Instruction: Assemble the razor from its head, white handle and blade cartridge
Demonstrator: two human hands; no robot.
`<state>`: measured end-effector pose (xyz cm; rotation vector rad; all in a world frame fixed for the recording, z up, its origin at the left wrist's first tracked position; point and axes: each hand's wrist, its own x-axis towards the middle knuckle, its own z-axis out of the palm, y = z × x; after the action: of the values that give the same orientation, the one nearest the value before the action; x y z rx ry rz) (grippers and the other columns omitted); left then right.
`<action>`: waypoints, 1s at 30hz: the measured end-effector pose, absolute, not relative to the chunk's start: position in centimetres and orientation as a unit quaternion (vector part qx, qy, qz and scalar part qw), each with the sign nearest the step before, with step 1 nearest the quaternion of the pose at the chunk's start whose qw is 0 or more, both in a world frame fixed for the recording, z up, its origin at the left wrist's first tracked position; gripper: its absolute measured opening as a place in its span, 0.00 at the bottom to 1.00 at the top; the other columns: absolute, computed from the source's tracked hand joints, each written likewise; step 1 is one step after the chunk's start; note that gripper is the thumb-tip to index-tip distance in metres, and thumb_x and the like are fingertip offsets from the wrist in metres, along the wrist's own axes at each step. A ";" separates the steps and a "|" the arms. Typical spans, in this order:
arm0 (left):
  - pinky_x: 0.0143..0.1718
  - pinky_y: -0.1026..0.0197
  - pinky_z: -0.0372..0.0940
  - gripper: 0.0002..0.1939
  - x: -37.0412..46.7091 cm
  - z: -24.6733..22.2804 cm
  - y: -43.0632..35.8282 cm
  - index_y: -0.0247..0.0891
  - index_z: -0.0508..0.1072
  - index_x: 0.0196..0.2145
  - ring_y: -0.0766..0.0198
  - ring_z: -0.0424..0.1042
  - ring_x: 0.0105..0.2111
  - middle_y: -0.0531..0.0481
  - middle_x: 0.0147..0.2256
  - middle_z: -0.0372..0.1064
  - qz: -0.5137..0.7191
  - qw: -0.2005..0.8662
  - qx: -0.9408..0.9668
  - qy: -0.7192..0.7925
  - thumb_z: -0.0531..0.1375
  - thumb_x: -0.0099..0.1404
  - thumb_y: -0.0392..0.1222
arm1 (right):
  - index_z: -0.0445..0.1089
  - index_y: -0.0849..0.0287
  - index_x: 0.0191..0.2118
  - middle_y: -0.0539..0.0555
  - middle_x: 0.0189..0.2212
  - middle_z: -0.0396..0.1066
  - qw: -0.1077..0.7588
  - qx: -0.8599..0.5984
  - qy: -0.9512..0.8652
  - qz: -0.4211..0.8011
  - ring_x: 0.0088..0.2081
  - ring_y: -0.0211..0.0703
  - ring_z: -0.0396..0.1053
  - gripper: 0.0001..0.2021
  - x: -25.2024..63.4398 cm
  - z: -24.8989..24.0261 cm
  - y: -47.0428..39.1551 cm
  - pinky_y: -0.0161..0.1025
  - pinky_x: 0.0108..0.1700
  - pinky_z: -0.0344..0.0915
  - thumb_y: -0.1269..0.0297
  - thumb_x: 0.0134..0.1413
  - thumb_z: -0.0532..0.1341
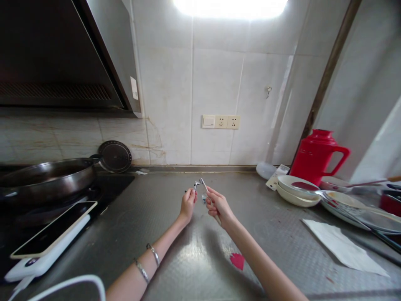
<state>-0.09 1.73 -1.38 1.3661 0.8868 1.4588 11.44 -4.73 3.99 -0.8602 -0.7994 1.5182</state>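
Overhead at the far left, a dark range hood (59, 54) juts from the tiled wall (166, 83), whose tiles carry brownish streaks below it. Under it a steel pan (75, 177) sits on a black hob (117, 184), and a phone (54, 230) lies on a white power bank (50, 259) with a white cable (94, 279) near the front edge. A dark round disc (115, 156) leans upright against the wall behind. Next stretches the desk (150, 200), grey metal with a fine raised texture, glossy where light falls. Above its middle, the left hand (187, 207), two silvery bracelets (153, 255) on its forearm, pinches a small metal piece (196, 185). The right hand (220, 207) grips a slim pale stick (203, 183), its tip right by that piece; whether they touch is unclear. Between the hands shows a small clear item (204, 198). Higher up are a socket panel (221, 121) and a bright lamp (230, 8). Rightward come a red patch (237, 261) on the metal, a red jug (315, 154), stacked bowls (297, 200), plates (372, 217) and a white napkin (344, 246).
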 end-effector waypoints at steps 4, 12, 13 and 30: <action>0.15 0.69 0.46 0.18 -0.3 -1.4 1.9 0.38 0.60 0.25 0.73 0.50 0.14 0.60 0.15 0.52 0.604 0.458 0.546 0.357 0.51 0.58 0.57 | 0.60 0.56 0.54 0.42 0.17 0.55 0.565 -0.364 -0.342 0.657 0.12 0.23 0.44 0.24 11.1 3.5 -5.4 0.23 0.13 0.38 0.65 0.48 0.59; 0.15 0.69 0.46 0.17 0.0 -1.7 1.7 0.38 0.60 0.25 0.73 0.49 0.14 0.60 0.15 0.51 0.585 0.463 0.563 0.356 0.51 0.58 0.56 | 0.59 0.57 0.55 0.42 0.16 0.54 0.584 -0.375 -0.330 0.640 0.12 0.23 0.42 0.25 11.1 3.2 -5.0 0.23 0.13 0.38 0.65 0.49 0.58; 0.16 0.69 0.46 0.18 0.0 -1.8 1.7 0.38 0.60 0.25 0.73 0.49 0.14 0.60 0.15 0.51 0.587 0.460 0.562 0.358 0.51 0.58 0.56 | 0.58 0.56 0.55 0.42 0.16 0.54 0.583 -0.375 -0.328 0.641 0.12 0.23 0.42 0.25 10.9 3.1 -5.1 0.23 0.13 0.38 0.64 0.48 0.58; 0.16 0.68 0.45 0.18 0.0 -1.2 1.5 0.39 0.58 0.23 0.74 0.48 0.13 0.61 0.14 0.49 0.606 0.476 0.529 0.355 0.51 0.58 0.57 | 0.59 0.55 0.54 0.42 0.18 0.55 0.591 -0.345 -0.291 0.668 0.13 0.24 0.44 0.27 9.9 2.9 -6.5 0.23 0.14 0.39 0.63 0.45 0.62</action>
<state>-0.03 1.47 -1.24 1.2937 0.8676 1.4818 9.90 -6.53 2.90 -0.8034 -0.6775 1.5537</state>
